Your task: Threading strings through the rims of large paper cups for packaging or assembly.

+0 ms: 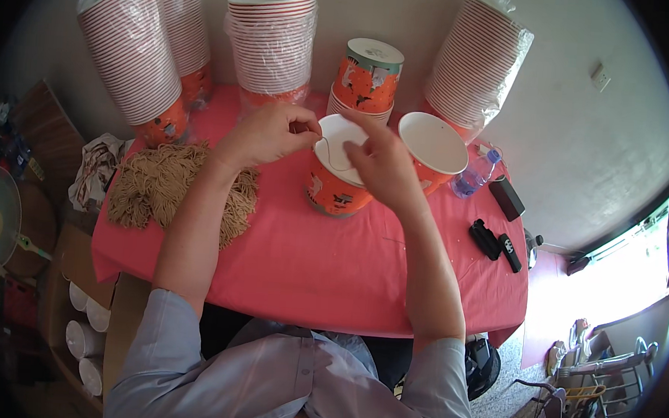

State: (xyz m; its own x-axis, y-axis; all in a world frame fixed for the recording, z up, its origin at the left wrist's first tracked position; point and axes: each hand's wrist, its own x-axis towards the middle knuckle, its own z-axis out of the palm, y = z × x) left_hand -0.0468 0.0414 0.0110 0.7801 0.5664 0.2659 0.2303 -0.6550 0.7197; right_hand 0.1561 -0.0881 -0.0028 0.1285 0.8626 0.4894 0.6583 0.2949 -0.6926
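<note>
My left hand (274,136) pinches one end of a thin strand of cord (339,169) between thumb and fingertips. The strand hangs in a loose curve over the mouth of an orange paper bucket (339,194) with a white inside. Over the right side of that bucket is my right hand (383,170), slightly blurred, its index finger stretched out and its thumb apart. It covers part of the rim, and I see nothing gripped in it. A tangled heap of tan cords (163,187) lies on the table, partly behind my left forearm.
A second open bucket (434,142) stands right of the first; an upside-down bucket (366,84) tops a short stack behind. Plastic-wrapped bucket stacks (272,44) line the wall. A bottle (476,174) and black objects (507,199) sit on the right of the pink-covered table (315,277).
</note>
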